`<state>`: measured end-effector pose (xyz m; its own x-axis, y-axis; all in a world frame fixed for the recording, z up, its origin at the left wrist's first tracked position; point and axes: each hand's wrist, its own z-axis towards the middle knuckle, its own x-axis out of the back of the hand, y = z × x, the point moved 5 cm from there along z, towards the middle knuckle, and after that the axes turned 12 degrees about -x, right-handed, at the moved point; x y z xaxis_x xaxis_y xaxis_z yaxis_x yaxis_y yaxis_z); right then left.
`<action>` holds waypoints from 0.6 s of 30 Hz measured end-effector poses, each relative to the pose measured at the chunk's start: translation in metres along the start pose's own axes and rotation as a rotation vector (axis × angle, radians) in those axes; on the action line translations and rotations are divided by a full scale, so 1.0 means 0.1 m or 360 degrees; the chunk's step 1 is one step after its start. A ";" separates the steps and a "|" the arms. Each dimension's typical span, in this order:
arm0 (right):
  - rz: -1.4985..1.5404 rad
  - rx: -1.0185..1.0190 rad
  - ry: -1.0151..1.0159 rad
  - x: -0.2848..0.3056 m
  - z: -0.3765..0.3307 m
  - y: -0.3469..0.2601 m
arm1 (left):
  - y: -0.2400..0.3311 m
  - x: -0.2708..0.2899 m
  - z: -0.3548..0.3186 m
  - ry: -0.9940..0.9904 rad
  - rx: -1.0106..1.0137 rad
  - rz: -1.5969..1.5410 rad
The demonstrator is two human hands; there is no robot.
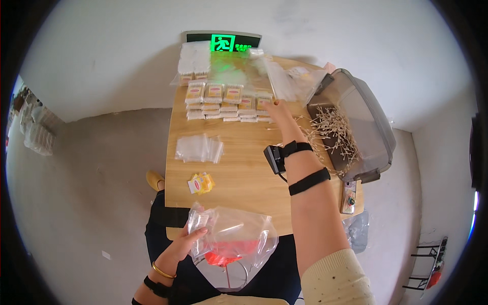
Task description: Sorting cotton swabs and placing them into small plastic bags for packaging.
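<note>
My left hand (184, 246) is closed on a clear plastic bag (241, 229) at the near table edge. White packs show through the plastic beside my fingers. My right hand (277, 109) reaches to the far side of the table, its fingers closed at the edge of the rightmost pack of cotton swabs (263, 100). That pack lies on top of a stacked row of similar packs (214, 91), small clear bags with white swabs and a yellow card inside. My right fingertips are partly hidden.
A grey translucent bin (373, 119) lies tipped on its side at the right, loose cotton swabs (333, 129) spilling out. Small clear bags (199, 148) and yellow cards (202, 183) lie on the left. A phone (348, 197) rests near the right edge. A lit green exit sign (223, 42) stands behind.
</note>
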<state>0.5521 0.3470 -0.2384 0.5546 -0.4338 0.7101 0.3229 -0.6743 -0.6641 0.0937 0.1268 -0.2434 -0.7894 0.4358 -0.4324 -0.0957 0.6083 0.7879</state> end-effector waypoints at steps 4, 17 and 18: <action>0.0003 0.0007 0.0102 -0.13 0.16 -0.06 | -0.03 0.07 0.03 -0.0004 -0.0011 0.0025; 0.1004 0.0000 -0.0484 1.13 -1.68 0.27 | -0.22 0.31 0.06 0.0107 -0.0035 -0.0140; 0.1058 0.0116 -0.0511 1.34 -2.04 0.48 | -0.18 0.26 0.11 0.0070 -0.0090 -0.0140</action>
<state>0.4853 0.1343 -0.1272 0.8441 -0.5331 0.0569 -0.1154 -0.2843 -0.9518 0.0818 0.1344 -0.2739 -0.8023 0.3519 -0.4821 -0.1988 0.6041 0.7717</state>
